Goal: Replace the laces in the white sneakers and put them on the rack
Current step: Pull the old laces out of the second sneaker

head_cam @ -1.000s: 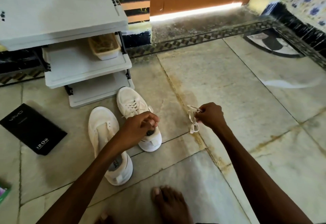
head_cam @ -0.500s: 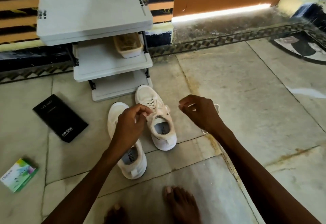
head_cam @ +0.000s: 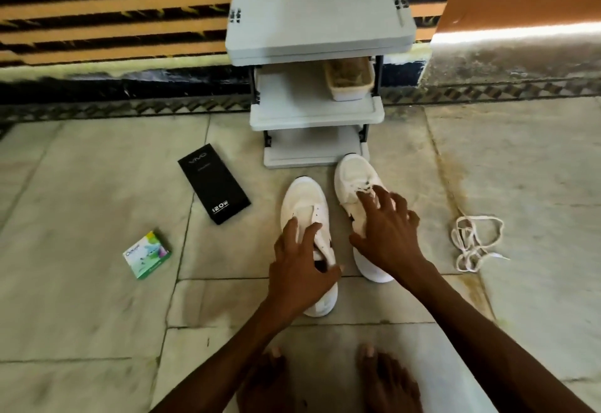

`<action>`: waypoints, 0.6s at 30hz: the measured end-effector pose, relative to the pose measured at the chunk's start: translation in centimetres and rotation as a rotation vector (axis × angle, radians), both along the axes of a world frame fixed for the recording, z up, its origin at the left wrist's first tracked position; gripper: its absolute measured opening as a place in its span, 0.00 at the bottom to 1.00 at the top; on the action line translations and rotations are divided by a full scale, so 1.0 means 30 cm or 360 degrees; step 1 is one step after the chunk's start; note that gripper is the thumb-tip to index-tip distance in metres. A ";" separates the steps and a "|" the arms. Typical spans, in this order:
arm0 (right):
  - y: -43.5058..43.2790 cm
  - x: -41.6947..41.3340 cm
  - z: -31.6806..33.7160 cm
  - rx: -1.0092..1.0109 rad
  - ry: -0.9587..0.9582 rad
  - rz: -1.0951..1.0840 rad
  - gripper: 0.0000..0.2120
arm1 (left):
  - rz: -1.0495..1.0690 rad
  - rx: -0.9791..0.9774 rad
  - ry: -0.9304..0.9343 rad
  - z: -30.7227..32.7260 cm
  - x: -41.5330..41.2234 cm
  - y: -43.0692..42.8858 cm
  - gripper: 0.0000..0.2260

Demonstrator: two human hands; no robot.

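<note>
Two white sneakers stand side by side on the tiled floor before a grey rack (head_cam: 315,113). The left sneaker (head_cam: 304,204) shows no lace on its front. The right sneaker (head_cam: 353,178) has some lace showing near its tongue. My left hand (head_cam: 300,266) hovers over the left sneaker's opening with fingers spread, holding nothing. My right hand (head_cam: 387,230) is spread over the right sneaker's middle, fingertips at its laces. A loose white lace (head_cam: 474,240) lies in a tangle on the floor to the right of my right hand.
A black phone box (head_cam: 214,188) and a small green and white box (head_cam: 148,255) lie on the floor left of the sneakers. A beige tray (head_cam: 349,82) sits on the rack's middle shelf. My bare feet (head_cam: 383,377) are at the bottom edge.
My right hand has let go of the white lace, which now lies on the floor at the right. Both hands have opened and come down over the sneakers. The view has shifted left.
</note>
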State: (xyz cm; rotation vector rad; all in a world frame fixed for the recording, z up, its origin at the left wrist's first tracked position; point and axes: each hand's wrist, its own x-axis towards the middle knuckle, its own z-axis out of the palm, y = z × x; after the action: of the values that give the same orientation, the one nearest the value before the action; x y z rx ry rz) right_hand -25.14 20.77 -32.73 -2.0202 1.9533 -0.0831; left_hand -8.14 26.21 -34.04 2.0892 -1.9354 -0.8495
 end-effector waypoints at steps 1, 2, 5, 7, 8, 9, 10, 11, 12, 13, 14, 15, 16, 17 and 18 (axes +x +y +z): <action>0.000 -0.004 -0.005 0.0091 -0.0035 -0.0029 0.40 | 0.0007 0.0034 0.0091 -0.005 0.001 -0.002 0.37; -0.001 -0.007 -0.010 0.0150 -0.0090 -0.0045 0.41 | 0.0006 0.0045 0.0135 -0.010 0.001 -0.007 0.37; 0.001 -0.013 -0.011 0.0162 -0.0193 -0.0023 0.41 | -0.0030 0.0004 0.0039 -0.019 0.004 -0.026 0.36; 0.006 -0.014 -0.010 0.0169 -0.0180 0.0004 0.40 | -0.0043 -0.0053 -0.0053 -0.026 0.010 -0.037 0.35; 0.008 -0.015 -0.008 0.0171 -0.0170 0.0009 0.40 | -0.0043 -0.0078 -0.0071 -0.028 0.014 -0.043 0.35; 0.011 -0.015 -0.008 0.0174 -0.0164 0.0016 0.40 | -0.0038 -0.0096 -0.0075 -0.031 0.020 -0.048 0.34; 0.012 -0.014 -0.007 0.0173 -0.0161 0.0025 0.40 | -0.0032 -0.0113 -0.0073 -0.031 0.026 -0.054 0.34; 0.013 -0.013 -0.008 0.0173 -0.0163 0.0031 0.39 | -0.0035 -0.0121 -0.0081 -0.030 0.033 -0.063 0.33; 0.014 -0.011 -0.009 0.0176 -0.0165 0.0032 0.39 | -0.0045 -0.0121 -0.0103 -0.027 0.040 -0.075 0.33; 0.015 -0.007 -0.008 0.0178 -0.0161 0.0032 0.39 | -0.0056 -0.0116 -0.0133 -0.023 0.050 -0.088 0.33; 0.016 -0.002 -0.008 0.0186 -0.0153 0.0031 0.39 | -0.0064 -0.0106 -0.0161 -0.019 0.061 -0.103 0.33; 0.018 0.003 -0.008 0.0190 -0.0142 0.0031 0.39 | -0.0065 -0.0093 -0.0176 -0.015 0.071 -0.119 0.33; 0.019 0.008 -0.007 0.0194 -0.0136 0.0029 0.39 | -0.0058 -0.0077 -0.0176 -0.012 0.081 -0.135 0.33; 0.022 0.012 -0.008 0.0193 -0.0134 0.0029 0.38 | -0.0042 -0.0065 -0.0162 -0.010 0.088 -0.148 0.33; 0.022 0.016 -0.007 0.0181 -0.0134 0.0032 0.38 | -0.0016 -0.0061 -0.0140 -0.009 0.095 -0.161 0.33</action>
State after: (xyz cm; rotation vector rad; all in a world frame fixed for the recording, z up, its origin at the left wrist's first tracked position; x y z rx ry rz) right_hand -24.65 21.45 -32.95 -1.9318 1.8429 -0.0505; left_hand -5.30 21.38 -34.31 2.1310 -1.9905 -0.7279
